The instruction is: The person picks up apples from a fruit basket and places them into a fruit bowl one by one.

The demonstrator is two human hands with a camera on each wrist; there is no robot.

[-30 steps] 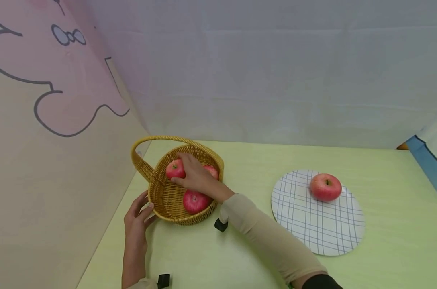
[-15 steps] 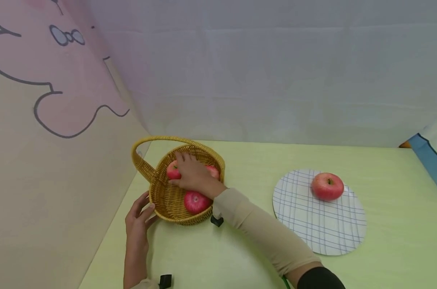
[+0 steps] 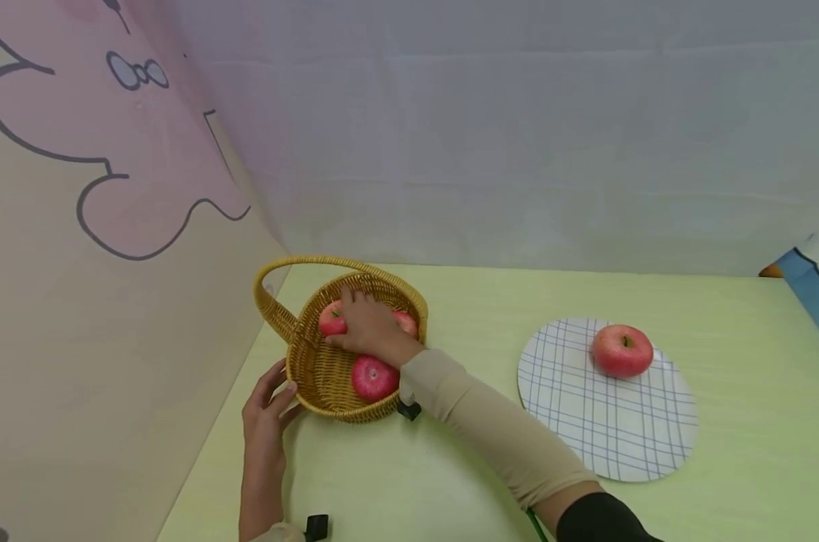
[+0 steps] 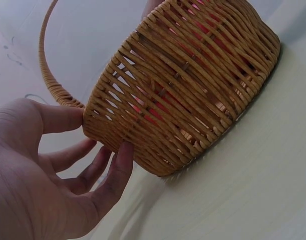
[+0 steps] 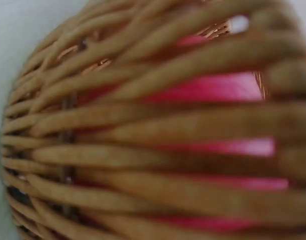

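Observation:
A wicker basket [image 3: 324, 406] with an arched handle stands on the table's left side with several red apples inside. My left hand [image 3: 266, 410] holds its near left side; in the left wrist view, thumb and fingertips touch the woven wall [image 4: 188, 85]. My right hand [image 3: 372, 327] reaches in over the right rim. Its thumb and fingers are around the apple [image 3: 331, 319] at the back left. Another apple [image 3: 406, 323] is partly hidden behind this hand, and one [image 3: 373, 378] lies below the wrist. The right wrist view shows only basket weave [image 5: 142, 160] and pink behind it.
Right of the basket lies an oval white mat [image 3: 586, 436] with blue checks, bearing one apple [image 3: 622, 351]. The pale yellow-green table [image 3: 464, 316] meets a grey backdrop behind and a printed wall at left.
My right hand shifts slightly over the back-left apple and its forearm swings a little left. The left hand keeps its place at the basket. The whole head view drifts slightly right.

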